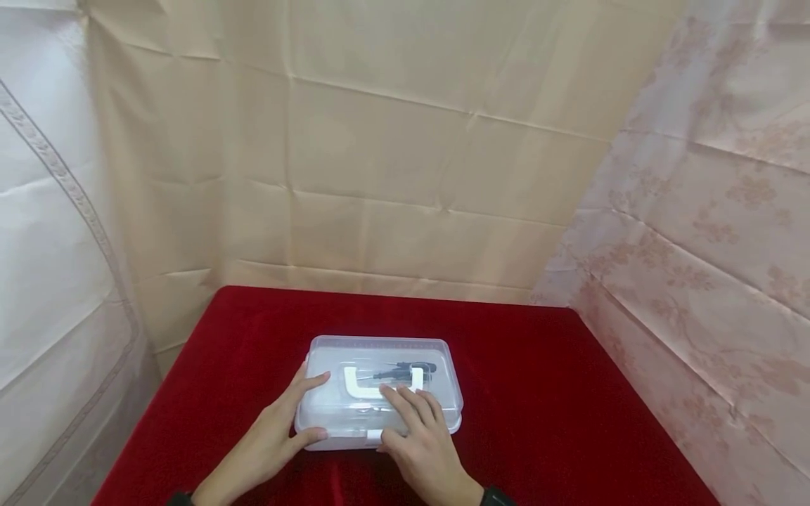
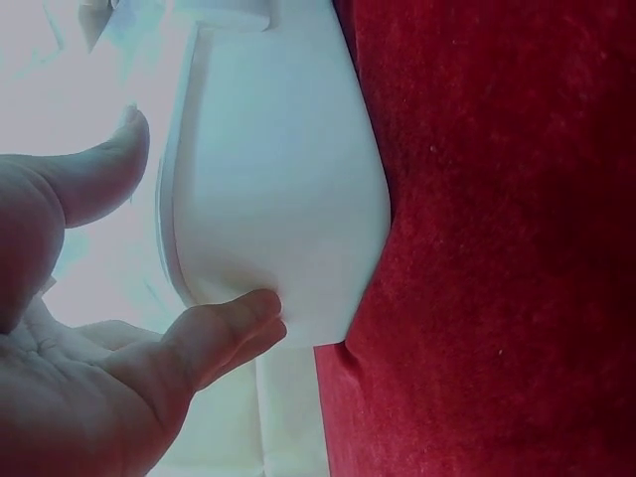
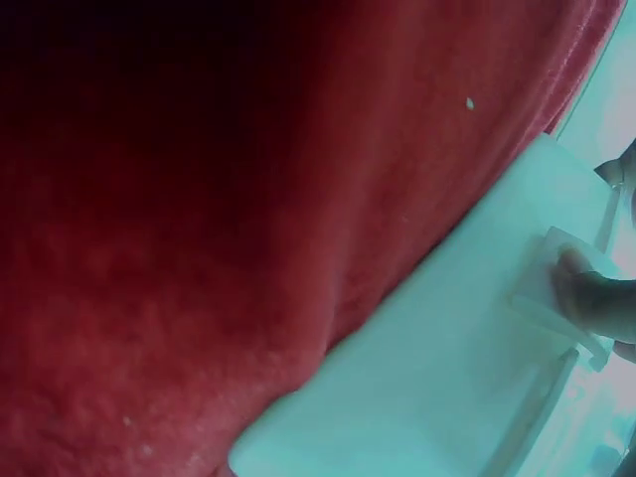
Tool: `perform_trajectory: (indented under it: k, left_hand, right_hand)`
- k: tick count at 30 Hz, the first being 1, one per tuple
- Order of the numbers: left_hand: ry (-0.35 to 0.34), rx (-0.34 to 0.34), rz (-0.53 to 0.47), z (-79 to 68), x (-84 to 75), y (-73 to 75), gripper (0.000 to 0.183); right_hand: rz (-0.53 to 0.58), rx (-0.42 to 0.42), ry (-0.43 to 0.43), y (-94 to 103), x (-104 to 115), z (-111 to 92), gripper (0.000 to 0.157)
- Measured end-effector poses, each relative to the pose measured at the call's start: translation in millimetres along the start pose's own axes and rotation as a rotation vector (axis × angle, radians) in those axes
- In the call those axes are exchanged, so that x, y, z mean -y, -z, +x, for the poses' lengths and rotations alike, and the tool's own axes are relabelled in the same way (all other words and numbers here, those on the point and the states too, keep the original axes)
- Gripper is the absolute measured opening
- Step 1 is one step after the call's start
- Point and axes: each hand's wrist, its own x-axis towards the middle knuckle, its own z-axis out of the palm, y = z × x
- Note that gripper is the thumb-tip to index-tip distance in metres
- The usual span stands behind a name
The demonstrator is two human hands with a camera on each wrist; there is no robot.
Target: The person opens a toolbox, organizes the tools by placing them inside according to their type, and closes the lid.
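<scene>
A lidded plastic storage box (image 1: 344, 422) with a clear top sits on the red cloth. Its lid carries a white handle (image 1: 351, 384), and dark screwdriver-like tools (image 1: 401, 372) show through the plastic. My left hand (image 1: 268, 432) rests against the box's left end, thumb at the front corner and fingers extended along the side and lid. The right hand (image 1: 424, 443) lies over the front right of the lid, fingertips near the handle. In the right wrist view its thumb (image 3: 586, 298) presses the white front latch (image 3: 542, 283). The lid sits on the box.
Red velvet-like cloth (image 1: 538, 393) covers the table on all sides of the box. A beige curtain (image 1: 380, 161) hangs behind the table, a patterned one (image 1: 709, 232) at the right and a pale one (image 1: 57, 246) at the left.
</scene>
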Motion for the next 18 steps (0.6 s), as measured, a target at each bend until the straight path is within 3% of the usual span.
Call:
perform_trajectory:
  k: [4, 7, 9, 12, 14, 16, 18]
  left_hand:
    - [0.095, 0.060, -0.036, 2.2, 0.8, -1.9, 0.081]
    - [0.205, 0.102, -0.112, 2.6, 2.9, -4.6, 0.094]
    - [0.245, 0.110, -0.172, 0.6, 5.7, -6.0, 0.101]
    - [0.234, 0.128, -0.234, -3.1, 11.7, -5.1, 0.107]
    - [0.187, 0.155, -0.207, -4.6, 17.0, -3.0, 0.107]
    - [0.144, 0.188, -0.176, -4.0, 21.8, -0.5, 0.103]
    - [0.112, 0.207, -0.153, -2.1, 25.6, 1.4, 0.098]
  right_hand:
    - [0.018, 0.076, -0.041, 6.4, -4, -3, 0.024]
    - [0.045, 0.084, -0.142, 14.1, -11, -10, 0.050]
    - [0.080, 0.045, -0.265, 17.7, -17, -18, 0.073]
    - [0.201, 0.032, -0.536, 22.2, -29, -29, 0.108]
    - [0.347, 0.071, -0.718, 23.7, -38, -36, 0.124]
    - [0.543, 0.152, -0.851, 24.5, -46, -40, 0.125]
    - [0.686, 0.217, -0.917, 23.6, -52, -42, 0.120]
